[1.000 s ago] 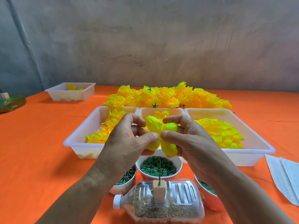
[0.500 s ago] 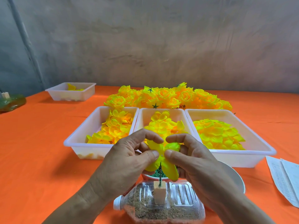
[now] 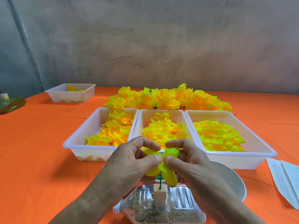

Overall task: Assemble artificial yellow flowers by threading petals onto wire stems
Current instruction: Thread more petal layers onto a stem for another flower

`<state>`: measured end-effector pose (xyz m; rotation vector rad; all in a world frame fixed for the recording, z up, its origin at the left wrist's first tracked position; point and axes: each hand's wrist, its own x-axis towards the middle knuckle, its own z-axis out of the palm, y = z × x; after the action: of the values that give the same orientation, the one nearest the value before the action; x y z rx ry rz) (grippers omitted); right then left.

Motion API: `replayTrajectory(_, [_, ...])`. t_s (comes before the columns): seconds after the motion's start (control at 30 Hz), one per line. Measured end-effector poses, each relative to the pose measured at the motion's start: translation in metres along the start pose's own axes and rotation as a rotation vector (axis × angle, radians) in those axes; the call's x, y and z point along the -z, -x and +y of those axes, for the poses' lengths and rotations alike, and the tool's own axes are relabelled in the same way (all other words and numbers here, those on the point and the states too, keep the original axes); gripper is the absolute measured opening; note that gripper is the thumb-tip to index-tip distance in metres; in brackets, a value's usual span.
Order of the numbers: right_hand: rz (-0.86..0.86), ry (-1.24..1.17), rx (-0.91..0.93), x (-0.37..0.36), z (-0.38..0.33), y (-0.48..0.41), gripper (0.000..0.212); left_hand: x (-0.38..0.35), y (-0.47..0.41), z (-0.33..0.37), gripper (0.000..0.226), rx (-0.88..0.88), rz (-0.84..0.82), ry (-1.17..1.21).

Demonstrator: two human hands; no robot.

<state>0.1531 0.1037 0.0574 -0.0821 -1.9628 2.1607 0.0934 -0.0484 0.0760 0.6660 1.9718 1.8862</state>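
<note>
As the left hand (image 3: 129,164) and right hand (image 3: 192,165) pinch it, the petal (image 3: 169,174) sits between them above the stem (image 3: 160,185)

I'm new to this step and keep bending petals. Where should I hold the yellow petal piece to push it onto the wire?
Pinch the petal piece close beside its centre, left hand and right hand from opposite sides, thumbs on top. Its lobes look floppy, and the upright wire below needs the middle free.

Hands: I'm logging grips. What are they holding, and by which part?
The left hand and right hand both pinch one yellow petal piece near its middle, just above the wire stem.
</note>
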Motion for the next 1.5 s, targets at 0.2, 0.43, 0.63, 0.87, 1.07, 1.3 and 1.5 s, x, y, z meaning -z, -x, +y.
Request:
replayTrajectory(0.2, [0.005, -0.012, 0.011, 0.0009, -0.0018, 0.0012, 0.024, 0.0005, -0.0022, -0.0008, 0.024, 0.007, -0.011, 0.013])
replayTrajectory(0.43, [-0.004, -0.026, 0.008, 0.0009, -0.0025, 0.0027, 0.024, -0.0002, -0.0014, -0.0007, 0.022, 0.018, -0.017, 0.033])
replayTrajectory(0.63, [-0.005, -0.013, 0.014, 0.0015, -0.0029, 0.0036, 0.025, -0.0021, -0.0011, -0.0008, 0.021, 0.013, -0.003, -0.002])
replayTrajectory(0.87, [-0.013, -0.025, 0.006, 0.0017, -0.0027, 0.0049, 0.026, -0.0024, -0.0011, -0.0009, 0.023, 0.054, -0.020, 0.060])
replayTrajectory(1.07, [-0.007, 0.004, 0.030, 0.0011, -0.0036, 0.0056, 0.026, -0.0018, -0.0005, -0.0005, 0.026, 0.041, -0.005, 0.029])
replayTrajectory(1.3, [-0.014, 0.011, 0.039, 0.0003, -0.0040, 0.0069, 0.026, -0.0022, 0.0003, 0.0002, 0.025, 0.038, -0.009, 0.040])
replayTrajectory(1.5, [-0.009, 0.015, 0.037, 0.0002, -0.0040, 0.0063, 0.025, -0.0021, 0.0005, 0.0034, 0.024, 0.091, -0.025, 0.109])
